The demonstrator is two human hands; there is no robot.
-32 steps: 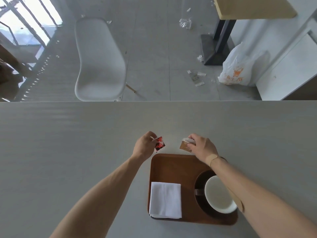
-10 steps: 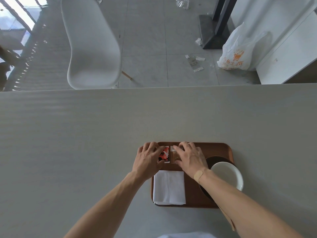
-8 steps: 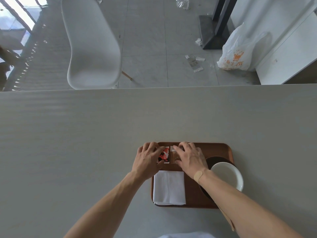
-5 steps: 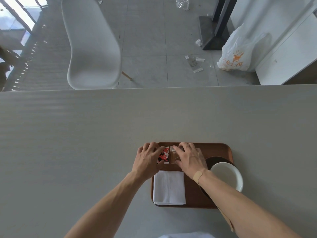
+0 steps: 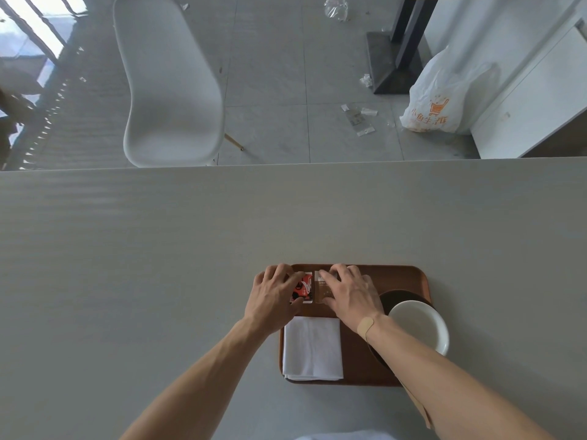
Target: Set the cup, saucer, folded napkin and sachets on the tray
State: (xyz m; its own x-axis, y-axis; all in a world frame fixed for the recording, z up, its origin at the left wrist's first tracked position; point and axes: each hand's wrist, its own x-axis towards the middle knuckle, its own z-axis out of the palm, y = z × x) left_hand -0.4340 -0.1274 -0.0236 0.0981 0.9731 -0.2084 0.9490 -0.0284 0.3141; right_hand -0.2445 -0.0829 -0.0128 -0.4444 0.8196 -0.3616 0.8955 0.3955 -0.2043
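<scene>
Two sachets lie side by side at the far edge of the brown wooden tray point(image 5: 400, 274), the left hand point(image 5: 274, 298) spread flat on the red sachet point(image 5: 303, 287), the right hand point(image 5: 349, 292) spread flat on the brown sachet point(image 5: 321, 286).

Single head-worn wide-angle view, looking forward and steeply down, close over the table point(image 5: 158, 249), floor beyond

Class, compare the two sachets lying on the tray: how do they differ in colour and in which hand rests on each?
The red sachet is bright red with white markings; the brown sachet is pale brown and plain-looking. The red sachet lies under the left hand, the brown sachet under the right hand. The red one sits left of the brown. Both lie flat, side by side, at the far end of the tray.
</scene>
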